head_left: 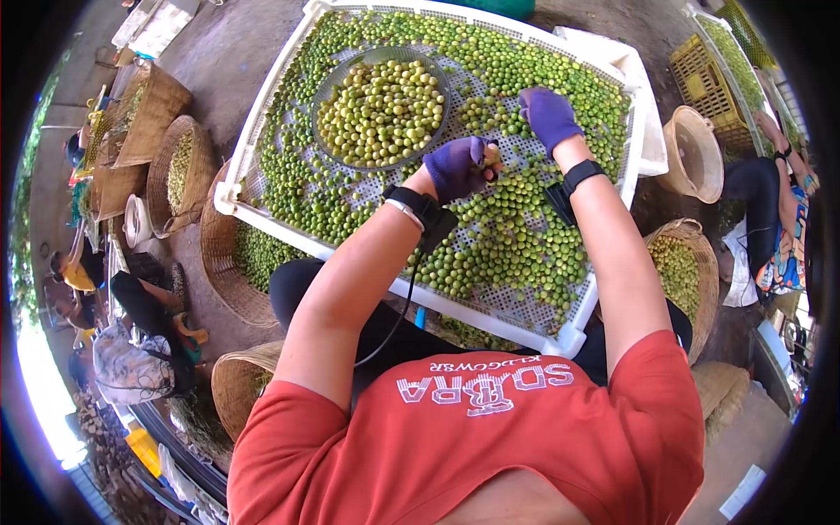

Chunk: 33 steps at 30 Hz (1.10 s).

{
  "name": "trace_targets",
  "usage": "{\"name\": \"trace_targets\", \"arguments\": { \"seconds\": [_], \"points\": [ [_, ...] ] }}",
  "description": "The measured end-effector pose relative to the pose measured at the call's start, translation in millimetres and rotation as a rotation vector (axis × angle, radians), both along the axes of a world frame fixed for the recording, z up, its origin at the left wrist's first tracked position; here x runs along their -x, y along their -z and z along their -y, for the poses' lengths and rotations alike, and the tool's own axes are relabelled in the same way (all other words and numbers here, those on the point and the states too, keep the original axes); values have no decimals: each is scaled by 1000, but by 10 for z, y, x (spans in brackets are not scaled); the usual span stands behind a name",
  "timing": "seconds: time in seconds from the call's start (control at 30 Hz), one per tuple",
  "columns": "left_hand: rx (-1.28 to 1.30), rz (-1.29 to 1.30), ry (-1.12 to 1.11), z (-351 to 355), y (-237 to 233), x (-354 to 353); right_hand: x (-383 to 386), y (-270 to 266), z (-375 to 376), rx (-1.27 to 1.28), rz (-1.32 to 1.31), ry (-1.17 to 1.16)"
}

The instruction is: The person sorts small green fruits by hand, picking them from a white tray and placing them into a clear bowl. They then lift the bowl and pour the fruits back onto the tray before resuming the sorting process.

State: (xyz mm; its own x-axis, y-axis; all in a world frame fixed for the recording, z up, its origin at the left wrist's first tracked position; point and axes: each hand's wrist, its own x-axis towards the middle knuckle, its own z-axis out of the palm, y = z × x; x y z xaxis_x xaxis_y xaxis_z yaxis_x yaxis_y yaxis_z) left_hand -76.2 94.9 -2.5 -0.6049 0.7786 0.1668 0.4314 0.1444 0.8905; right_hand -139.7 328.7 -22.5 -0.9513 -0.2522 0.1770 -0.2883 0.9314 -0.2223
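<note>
A white perforated tray (229,194) in front of me is spread with small round green fruits (499,229). On its far left part stands a clear round bowl (322,140) heaped with paler yellow-green fruits (381,105). My left hand (459,168), in a purple glove, is just right of the bowl, its fingers curled together over the fruits. What they hold, if anything, I cannot make out. Farther right, my right hand (549,118), also gloved in purple, is low over the fruits with its fingers curled; its fingertips are mostly hidden.
Wicker baskets of fruit stand left (223,254) and right (682,284) of the tray. A beige bucket (693,157) and a yellow crate (704,83) are at the right. Another person's hand (770,131) reaches toward a second tray (731,52). More people sit at the left.
</note>
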Motion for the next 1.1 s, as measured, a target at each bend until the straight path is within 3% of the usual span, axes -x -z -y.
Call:
{"name": "trace_targets", "arguments": {
  "seconds": [0.03, 0.13, 0.17, 0.27, 0.3, 0.33, 0.37, 0.43, 0.47, 0.6, 0.67, 0.73, 0.8, 0.9, 0.97, 1.1],
  "points": [
    [168, -131, -61, 69, -195, -47, 33, 18, -5, -34, 60, 25],
    [-151, -147, -170, 165, -66, -88, 52, 63, -45, 55, 161, 58],
    [-166, -49, -123, 204, -21, -73, 41, 72, -72, 90, 182, 55],
    [-164, -310, -197, 350, -231, 89, 38, -42, -49, 135, 228, 43],
    [-26, -243, -191, 441, -367, 195, 4, -196, 52, 217, 233, 36],
    [-116, -438, -245, 493, -331, 339, -18, -374, 176, 301, 236, 31],
    [-52, -6, -501, 520, -464, 350, -31, -564, 329, 424, 226, -44],
    [139, 359, -845, 567, -593, 412, -22, -673, 688, 622, 80, -111],
    [262, 280, -951, 608, -555, 504, -20, -710, 764, 719, 2, -144],
    [655, -391, -1069, 639, -569, 313, 158, -279, 548, 209, 44, -169],
    [527, -498, -1027, 533, -600, 173, 141, 7, 433, -47, 183, -141],
    [345, -329, -777, 373, -546, 122, 6, -13, 436, -88, 89, -157],
    [321, -320, -569, 140, -411, 63, -90, -30, 448, -109, 41, -166],
    [589, -204, -547, -230, -75, 34, -93, 0, 456, -76, 35, -161],
    [620, -157, -622, -387, -71, 59, -57, 24, 389, -21, 45, -175],
    [610, -280, -776, -487, 83, 242, -94, -16, 250, 375, 86, -30]
  ]
}}
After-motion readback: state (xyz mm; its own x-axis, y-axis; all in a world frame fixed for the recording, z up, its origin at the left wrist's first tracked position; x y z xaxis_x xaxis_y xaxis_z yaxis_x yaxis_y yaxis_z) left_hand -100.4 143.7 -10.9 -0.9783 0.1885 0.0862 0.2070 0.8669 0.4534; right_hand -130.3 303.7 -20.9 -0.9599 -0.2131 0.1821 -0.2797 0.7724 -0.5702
